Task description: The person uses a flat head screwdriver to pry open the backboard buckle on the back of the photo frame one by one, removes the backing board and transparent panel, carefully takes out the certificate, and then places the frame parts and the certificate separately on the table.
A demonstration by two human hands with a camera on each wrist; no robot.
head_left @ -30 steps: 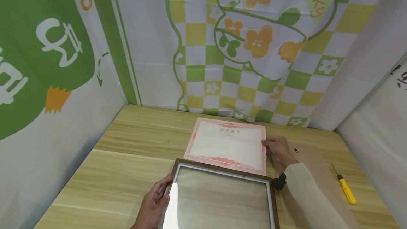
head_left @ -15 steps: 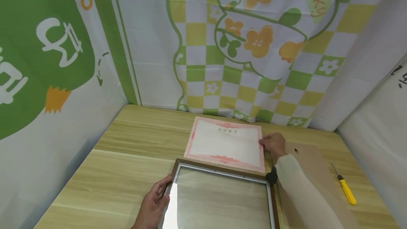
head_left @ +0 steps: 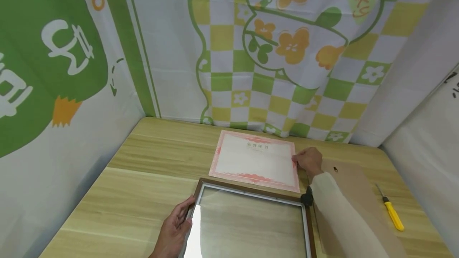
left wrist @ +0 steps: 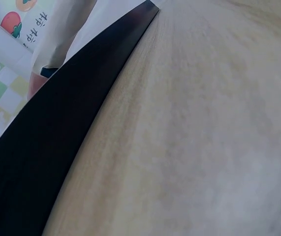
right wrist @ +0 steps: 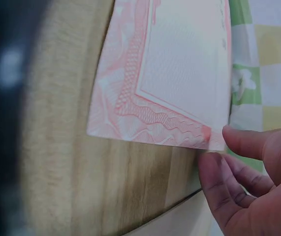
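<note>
In the head view my left hand (head_left: 173,226) grips the left side of a brown picture frame (head_left: 252,191), whose white inner edge surrounds a see-through pane. The frame's dark outer side (left wrist: 66,113) crosses the left wrist view just over the wood. Beyond the frame lies a certificate (head_left: 256,160) with a pink patterned border and a line of printed characters near its top. My right hand (head_left: 309,160) pinches its right edge; in the right wrist view, thumb and forefinger meet at the margin of the certificate (right wrist: 184,73).
A brown backing board (head_left: 346,194) with a small metal hanger lies to the right, partly under my right sleeve (head_left: 340,210). A screwdriver (head_left: 392,212) with a yellow handle rests near the table's right side. A patterned curtain (head_left: 247,102) hangs behind the wooden table (head_left: 118,194).
My right hand has shifted the certificate slightly left and back, away from the picture frame, then stayed nearly still. My left hand and the frame have not visibly moved.
</note>
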